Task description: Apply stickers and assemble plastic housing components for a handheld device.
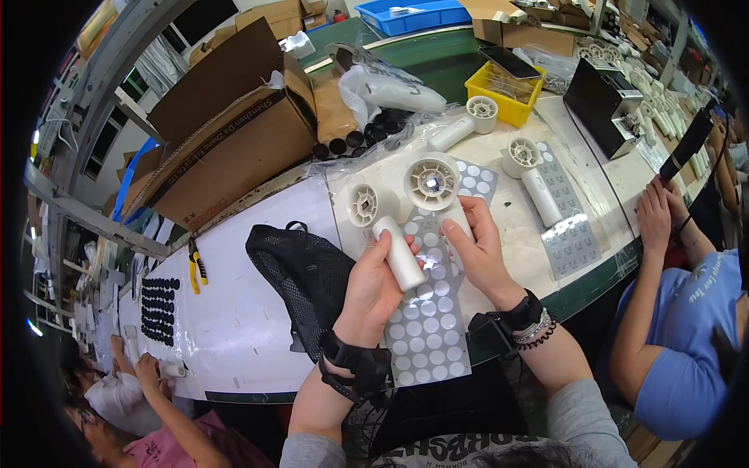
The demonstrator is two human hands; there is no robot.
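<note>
Your left hand is wrapped round the handle of a white fan shell; right hand pinches the second shell at 1 o'clock; light, rigid, smooth plastic; grip handles, not grilles; sticker sheet underneath.

A large brown cardboard box with open flaps and dark print on its side stands at the far left of the surface. To its right, further back, lie white plastic bags. Well right of the box, a yellow bin holds clear packets. Behind the bin sit a blue tray and smaller brown cartons. Sheets of round white stickers lie at the near edge, right of the box; a second sheet lies further right.
</note>
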